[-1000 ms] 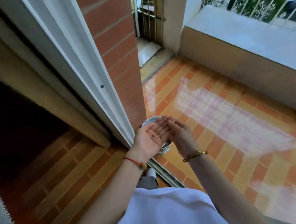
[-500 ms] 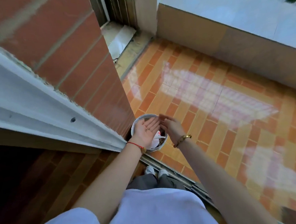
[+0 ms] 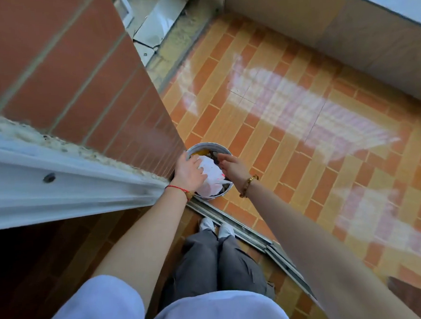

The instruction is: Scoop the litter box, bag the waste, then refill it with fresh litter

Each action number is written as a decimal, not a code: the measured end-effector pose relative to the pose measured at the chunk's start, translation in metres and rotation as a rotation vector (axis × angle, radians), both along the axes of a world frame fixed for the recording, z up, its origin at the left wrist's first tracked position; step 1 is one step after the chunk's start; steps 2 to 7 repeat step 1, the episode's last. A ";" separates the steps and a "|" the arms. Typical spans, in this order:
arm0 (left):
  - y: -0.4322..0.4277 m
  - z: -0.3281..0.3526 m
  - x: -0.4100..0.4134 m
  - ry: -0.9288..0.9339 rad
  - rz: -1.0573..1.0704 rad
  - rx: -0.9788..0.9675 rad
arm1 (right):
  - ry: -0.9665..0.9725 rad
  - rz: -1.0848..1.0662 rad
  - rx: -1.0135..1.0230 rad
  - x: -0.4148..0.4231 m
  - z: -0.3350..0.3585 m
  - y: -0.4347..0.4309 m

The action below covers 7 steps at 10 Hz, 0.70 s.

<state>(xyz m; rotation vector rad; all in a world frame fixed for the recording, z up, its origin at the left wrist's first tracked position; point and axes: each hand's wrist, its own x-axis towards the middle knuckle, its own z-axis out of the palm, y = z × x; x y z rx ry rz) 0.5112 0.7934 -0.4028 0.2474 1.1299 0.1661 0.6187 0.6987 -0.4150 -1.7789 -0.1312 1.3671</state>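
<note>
A round grey waste bin stands on the tiled floor against the brick wall's corner. Inside it lies a tied white plastic bag on top of dark rubbish and something orange. My left hand hovers palm down over the bin's left side, fingers spread, touching or just above the bag. My right hand reaches over the bin's right rim with fingers loosely extended and nothing in them. No litter box or scoop is in view.
A red brick wall and a white sliding-door frame stand to the left. The door track runs just in front of my white shoes. The orange tiled floor stretches right to a low beige wall.
My hands were palm up and rubbing together above the bin; now both are turned down and lowered over the bag. The view has tilted further down.
</note>
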 end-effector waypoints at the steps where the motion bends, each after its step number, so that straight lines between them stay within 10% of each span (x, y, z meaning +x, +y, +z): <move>1: 0.006 -0.009 -0.010 -0.031 -0.077 0.001 | -0.068 0.069 -0.040 0.001 -0.002 -0.001; 7: 0.006 -0.009 -0.010 -0.031 -0.077 0.001 | -0.068 0.069 -0.040 0.001 -0.002 -0.001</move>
